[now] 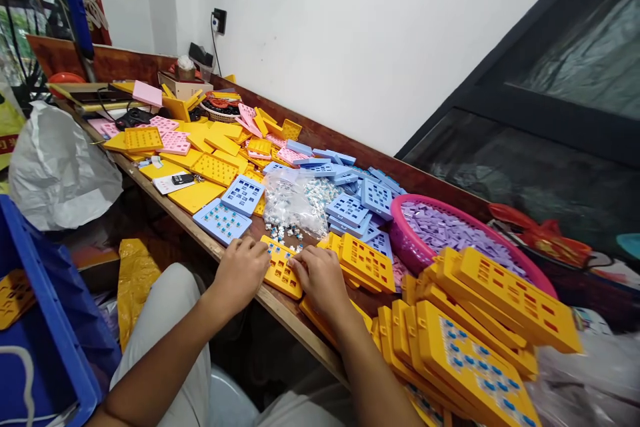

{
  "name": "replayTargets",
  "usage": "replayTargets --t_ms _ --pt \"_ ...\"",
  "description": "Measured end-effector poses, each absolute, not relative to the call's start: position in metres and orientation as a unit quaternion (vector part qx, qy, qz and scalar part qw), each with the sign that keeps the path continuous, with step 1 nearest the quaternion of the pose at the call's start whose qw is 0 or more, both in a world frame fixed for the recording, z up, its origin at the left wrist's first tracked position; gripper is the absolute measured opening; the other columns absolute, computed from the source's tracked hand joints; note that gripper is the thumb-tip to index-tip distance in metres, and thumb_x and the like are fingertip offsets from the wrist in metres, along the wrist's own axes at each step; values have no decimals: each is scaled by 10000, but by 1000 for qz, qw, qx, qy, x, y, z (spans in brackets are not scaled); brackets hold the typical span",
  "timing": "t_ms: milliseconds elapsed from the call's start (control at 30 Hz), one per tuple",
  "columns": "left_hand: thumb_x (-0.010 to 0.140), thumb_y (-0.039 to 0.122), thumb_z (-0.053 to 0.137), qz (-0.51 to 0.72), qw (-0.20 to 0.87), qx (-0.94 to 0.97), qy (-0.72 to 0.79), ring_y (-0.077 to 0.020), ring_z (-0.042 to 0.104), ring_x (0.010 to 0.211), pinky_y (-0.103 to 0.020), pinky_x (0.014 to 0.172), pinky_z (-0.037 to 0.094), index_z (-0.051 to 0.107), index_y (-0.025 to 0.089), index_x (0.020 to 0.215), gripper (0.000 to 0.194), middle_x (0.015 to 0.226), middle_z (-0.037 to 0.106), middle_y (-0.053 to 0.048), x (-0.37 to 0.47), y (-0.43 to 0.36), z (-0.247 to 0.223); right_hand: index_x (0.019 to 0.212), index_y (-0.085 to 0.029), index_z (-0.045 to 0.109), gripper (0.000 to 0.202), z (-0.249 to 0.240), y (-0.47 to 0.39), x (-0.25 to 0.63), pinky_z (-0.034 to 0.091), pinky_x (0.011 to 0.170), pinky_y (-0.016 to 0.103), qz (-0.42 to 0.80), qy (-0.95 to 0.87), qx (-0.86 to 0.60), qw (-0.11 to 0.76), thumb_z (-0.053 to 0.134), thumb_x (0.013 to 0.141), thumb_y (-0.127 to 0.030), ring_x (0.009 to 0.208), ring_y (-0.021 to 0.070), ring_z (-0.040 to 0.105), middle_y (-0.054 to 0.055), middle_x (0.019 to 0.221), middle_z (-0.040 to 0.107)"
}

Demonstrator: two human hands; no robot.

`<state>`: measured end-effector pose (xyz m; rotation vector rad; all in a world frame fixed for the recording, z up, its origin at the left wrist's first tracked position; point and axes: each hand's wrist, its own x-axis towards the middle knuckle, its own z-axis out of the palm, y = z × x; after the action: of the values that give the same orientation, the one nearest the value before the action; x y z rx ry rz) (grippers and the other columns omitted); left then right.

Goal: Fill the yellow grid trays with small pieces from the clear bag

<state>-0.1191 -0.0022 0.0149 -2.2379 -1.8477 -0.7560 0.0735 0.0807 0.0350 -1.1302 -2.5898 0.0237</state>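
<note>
Several of your left fingers (259, 252) are half-curling against the yellow panel (281, 280) at the counter's near edge (285, 312); your right fingers (301, 267) are bunching at its right, hiding any grip. Uneven pressing could be tipping it off.

Both hands' fingers (259, 248) touch a yellow panel (281, 268).

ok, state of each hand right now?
Left hand: fingers bent, at the near-left side of the yellow panel; grip can't be told.
Right hand: fingers bent, at its right side; grip can't be told.
</note>
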Motion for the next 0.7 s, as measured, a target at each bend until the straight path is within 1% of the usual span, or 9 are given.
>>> replayTargets --t_ms 100,200,267,333,400,500,600,700 --pt "977 283 568 -232 111 -738 -623 -289 564 998 -463 871 415 692 193 1012 157 1015 689 -106 -103 -12 16 874 -216 681 205 32 77 71 325 865 351 -37 -909 -390 146 549 1018 -278 881 204 580 35 913 690" --pt "980 215 527 -209 123 -735 -633 -286 563 958 -479 872 414 702 181 973 179 957 666 -113 -91 -16 13 883 -206 674 220 30 72 68 319 877 372 -95 -908 -387 127 520 1028 -268 888 226 565 56 914 687" --pt "975 165 497 -201 115 -733 -640 -294 562 971 -493 893 411 707 166 980 210 971 661 -126 -87 -17 12 891 -192 675 240 30 69 65 313 900 397 -141 -907 -382 107 492 1034 -250 905 250 555 84 917 685" --pt "970 154 484 -208 98 -732 -641 -305 558 986 -507 908 408 708 148 1005 227 990 662 -143 -86 -18 12 901 -180 676 256 31 67 63 307 919 417 -166 -908 -374 90 464 1037 -228 915 267 548 107 921 681" --pt "968 170 486 -225 80 -731 -639 -312 554 1000 -513 914 408 706 141 1025 229 1006 664 -154 -89 -19 14 914 -175 674 260 31 67 62 305 926 421 -166 -911 -368 84 449 1037 -216 918 272 544 117 927 679" --pt "969 218 507 -252 62 -729 -634 -306 555 1029 -502 922 418 698 151 1062 223 1048 671 -148 -99 -17 14 929 -176 666 252 28 68 65 309 925 397 -146 -914 -366 99 449 1042 -235 922 259 545 109 937 672" --pt "978 249 521 -297 35 -728 -617 -277 568 1023 -462 915 449 698 182 1078 213 1059 685 -115 -113 -10 7 925 -186 654 232 23 69 67 314 924 368 -125 -910 -375 125 467 1044 -257 913 238 546 85 928 665" --pt "977 211 529 -364 -8 -720 -591 -239 592 988 -405 907 485 700 210 1041 183 1024 697 -74 -125 0 -2 900 -200 646 201 20 70 69 321 907 353 -94 -904 -390 146 510 1032 -267 897 225 551 61 910 671"
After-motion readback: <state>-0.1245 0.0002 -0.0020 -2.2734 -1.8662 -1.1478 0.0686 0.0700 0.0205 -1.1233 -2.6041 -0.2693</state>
